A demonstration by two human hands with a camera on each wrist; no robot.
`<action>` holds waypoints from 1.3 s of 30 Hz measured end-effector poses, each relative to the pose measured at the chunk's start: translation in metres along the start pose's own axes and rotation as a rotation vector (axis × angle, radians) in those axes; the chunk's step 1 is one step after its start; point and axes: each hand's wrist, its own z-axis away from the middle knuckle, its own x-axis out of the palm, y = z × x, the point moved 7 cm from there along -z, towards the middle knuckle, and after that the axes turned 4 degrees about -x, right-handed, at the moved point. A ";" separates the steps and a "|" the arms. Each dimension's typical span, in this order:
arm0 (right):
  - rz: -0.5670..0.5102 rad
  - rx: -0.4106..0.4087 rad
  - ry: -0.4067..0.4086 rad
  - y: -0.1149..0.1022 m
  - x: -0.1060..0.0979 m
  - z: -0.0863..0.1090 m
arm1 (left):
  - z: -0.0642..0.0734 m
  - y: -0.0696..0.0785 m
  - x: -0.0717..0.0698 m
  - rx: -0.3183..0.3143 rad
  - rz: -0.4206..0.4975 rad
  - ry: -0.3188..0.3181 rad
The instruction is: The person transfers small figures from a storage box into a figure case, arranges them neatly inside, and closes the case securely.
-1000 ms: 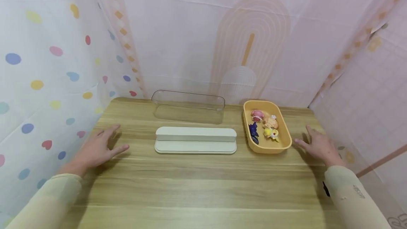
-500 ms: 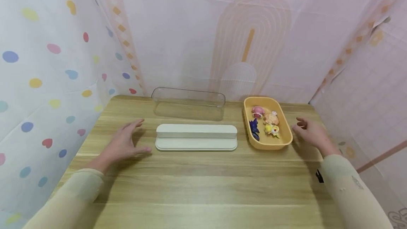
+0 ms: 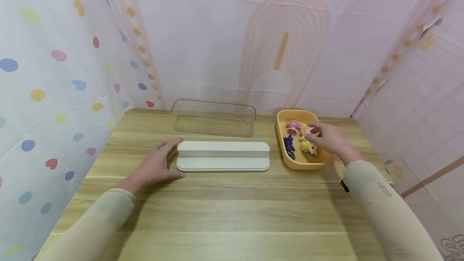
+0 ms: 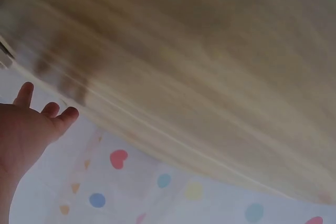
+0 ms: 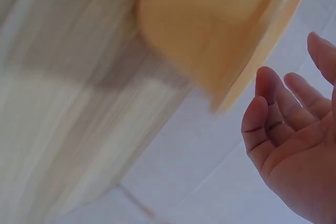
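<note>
My left hand (image 3: 156, 164) is at the left end of a white stepped base (image 3: 223, 162), its thumb and fingers spread apart with the tips right at that end. Over the right side of an orange-yellow tray (image 3: 303, 166) reaches my right hand (image 3: 330, 138), fingers loosely bent and nothing visible between them. Several small toy figures lie in the tray: a pink one (image 3: 293, 126), a dark blue one (image 3: 288, 144) and a yellow one (image 3: 307, 147). A peach figure (image 3: 305, 133) is partly hidden by the right fingers. In the right wrist view the fingers (image 5: 257, 121) hover beside the tray's rim.
Behind the white base stands a clear, dark-rimmed long cover (image 3: 214, 126). All of it rests on a wood-grain table (image 3: 224, 204). Patterned curtains (image 3: 210, 43) enclose the back and both sides.
The left hand has moved rightward to the white base's end. My right hand first stayed right of the tray, then moved left over its figures. The base, cover and tray stay put.
</note>
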 end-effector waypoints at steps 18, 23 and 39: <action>0.196 -0.201 -0.047 -0.054 0.048 -0.041 | 0.004 0.009 0.004 0.039 0.032 0.011; 0.256 -0.146 -0.053 -0.053 0.051 -0.044 | 0.004 0.011 0.002 0.039 0.030 0.015; 0.403 -0.088 -0.070 -0.046 0.063 -0.055 | 0.004 0.011 0.005 0.031 0.033 -0.006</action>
